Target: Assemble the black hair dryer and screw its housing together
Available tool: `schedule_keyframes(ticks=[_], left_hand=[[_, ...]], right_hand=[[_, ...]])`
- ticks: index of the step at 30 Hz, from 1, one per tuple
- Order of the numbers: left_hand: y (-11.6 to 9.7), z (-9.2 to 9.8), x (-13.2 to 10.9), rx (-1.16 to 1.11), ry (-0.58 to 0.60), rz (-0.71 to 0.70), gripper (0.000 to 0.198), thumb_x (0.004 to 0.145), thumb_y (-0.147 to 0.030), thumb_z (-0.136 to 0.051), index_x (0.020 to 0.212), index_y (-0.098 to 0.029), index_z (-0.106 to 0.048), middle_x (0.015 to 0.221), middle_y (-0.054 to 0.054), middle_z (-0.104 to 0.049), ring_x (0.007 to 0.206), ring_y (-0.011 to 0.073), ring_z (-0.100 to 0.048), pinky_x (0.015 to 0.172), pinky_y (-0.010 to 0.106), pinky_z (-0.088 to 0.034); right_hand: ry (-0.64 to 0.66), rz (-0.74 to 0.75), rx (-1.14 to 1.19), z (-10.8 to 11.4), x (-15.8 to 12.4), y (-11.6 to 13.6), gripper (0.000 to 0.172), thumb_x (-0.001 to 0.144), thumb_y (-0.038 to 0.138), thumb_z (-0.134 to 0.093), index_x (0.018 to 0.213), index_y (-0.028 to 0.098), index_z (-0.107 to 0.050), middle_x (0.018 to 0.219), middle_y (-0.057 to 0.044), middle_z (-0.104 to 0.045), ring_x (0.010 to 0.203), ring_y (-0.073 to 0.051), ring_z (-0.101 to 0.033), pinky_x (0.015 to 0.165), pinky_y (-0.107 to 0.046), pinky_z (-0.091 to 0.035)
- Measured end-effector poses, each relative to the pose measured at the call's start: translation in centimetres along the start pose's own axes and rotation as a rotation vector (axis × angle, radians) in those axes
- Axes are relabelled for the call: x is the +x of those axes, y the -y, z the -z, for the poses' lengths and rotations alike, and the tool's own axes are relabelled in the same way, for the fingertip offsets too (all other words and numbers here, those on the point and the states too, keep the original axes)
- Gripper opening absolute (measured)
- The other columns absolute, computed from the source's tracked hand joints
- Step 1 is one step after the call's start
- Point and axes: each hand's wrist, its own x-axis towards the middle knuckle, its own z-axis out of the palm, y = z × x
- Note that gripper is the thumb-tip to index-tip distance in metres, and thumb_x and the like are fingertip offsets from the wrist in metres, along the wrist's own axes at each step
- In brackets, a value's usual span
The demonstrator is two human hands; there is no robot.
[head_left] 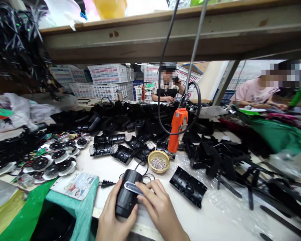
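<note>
My left hand [117, 209] is closed round a black cylindrical housing [126, 204] near the table's front edge. Across the top of that housing lies a dark strip with a pale rim [133, 188]. The thumb and fingers of my right hand [157, 201] pinch the strip's right end. A cord with a two-pin plug [106, 183] runs from behind the housing. Just beyond stands a brass-coloured bowl [159, 168] of small screws. To the right, an open black half-shell [188, 186] rests with its inside up.
An orange electric screwdriver [177, 130] hangs above the bowl on a cable. Black shells [121, 152] cover the table's middle, and fan-like parts with wires [59, 159] are piled at left. Black strips [228, 185] lie at right. A shelf beam [145, 40] crosses overhead. Two people sit beyond.
</note>
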Motion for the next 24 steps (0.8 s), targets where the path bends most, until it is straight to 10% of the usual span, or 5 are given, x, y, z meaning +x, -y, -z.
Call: schedule_keyframes(ticks=[24], left_hand=[[-1.1,1.3,0.4,0.032,0.14,0.024,0.061,0.09,-0.042,-0.059,0.147,-0.031,-0.041,0.145,0.007,-0.06,0.134,0.0275,-0.058,0.112,0.05,-0.05]], right_hand=[[-0.138,0.035,0.042,-0.7,-0.5,-0.3,0.03,0.105,0.021,-0.049,0.13,0.017,-0.066,0.09,-0.008,-0.06,0.084,-0.02,-0.06,0.073,-0.031,-0.056]])
